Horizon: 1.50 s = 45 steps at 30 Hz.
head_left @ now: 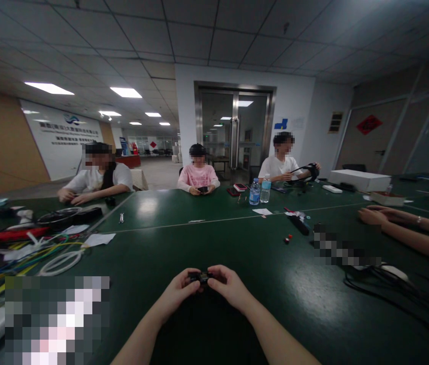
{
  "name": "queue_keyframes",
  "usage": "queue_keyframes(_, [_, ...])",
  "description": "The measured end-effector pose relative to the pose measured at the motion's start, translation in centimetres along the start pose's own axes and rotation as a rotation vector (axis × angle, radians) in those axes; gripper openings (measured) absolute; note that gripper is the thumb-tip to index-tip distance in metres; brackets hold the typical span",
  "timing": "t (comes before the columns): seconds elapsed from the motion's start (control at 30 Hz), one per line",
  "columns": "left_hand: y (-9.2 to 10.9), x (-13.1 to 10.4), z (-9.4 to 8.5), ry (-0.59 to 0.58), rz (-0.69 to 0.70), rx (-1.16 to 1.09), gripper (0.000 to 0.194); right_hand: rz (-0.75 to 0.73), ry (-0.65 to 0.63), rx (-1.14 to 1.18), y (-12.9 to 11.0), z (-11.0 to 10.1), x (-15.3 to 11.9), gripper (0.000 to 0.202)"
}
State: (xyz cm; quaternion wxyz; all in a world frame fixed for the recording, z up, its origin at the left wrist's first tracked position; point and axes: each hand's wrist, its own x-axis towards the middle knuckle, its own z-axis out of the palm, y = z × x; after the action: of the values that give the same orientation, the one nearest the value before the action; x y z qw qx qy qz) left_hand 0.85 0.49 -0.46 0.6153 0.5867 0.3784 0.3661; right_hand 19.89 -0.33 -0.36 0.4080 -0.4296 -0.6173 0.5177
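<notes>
The left hand (pixel 180 289) and right hand (pixel 231 287) pinched a small dark part (pixel 201 278) between them, its long axis running roughly from one to the other, above the bench (pixel 149 256); neither was clearly nearer.

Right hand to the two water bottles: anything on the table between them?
Head view: mostly bare green tabletop from the right hand, then a white paper slip just short of the water bottles.
</notes>
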Motion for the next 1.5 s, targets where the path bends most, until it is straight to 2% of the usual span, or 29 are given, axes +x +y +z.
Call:
queue_keyframes(0.33, [-0.1, 0.0, -0.1, 0.020, -0.020, 0.014, 0.049, 0.012, -0.001, 0.013, -1.1, 0.1, -0.5, 0.032])
queue_keyframes(0.57, [-0.2, 0.0, -0.2, 0.001, -0.014, 0.000, 0.040, 0.018, 0.002, -0.023, -0.7, 0.0, -0.5, 0.031])
queue_keyframes(0.93, [0.0, 0.0, 0.0, 0.020, -0.013, -0.013, 0.038, -0.018, 0.004, -0.021, 0.7, -0.1, 0.4, 0.036])
queue_keyframes(1.5, [0.4, -0.2, 0.0, 0.002, -0.031, 0.004, 0.035, 0.003, 0.000, -0.064, 0.1, -0.2, 0.0, 0.035])
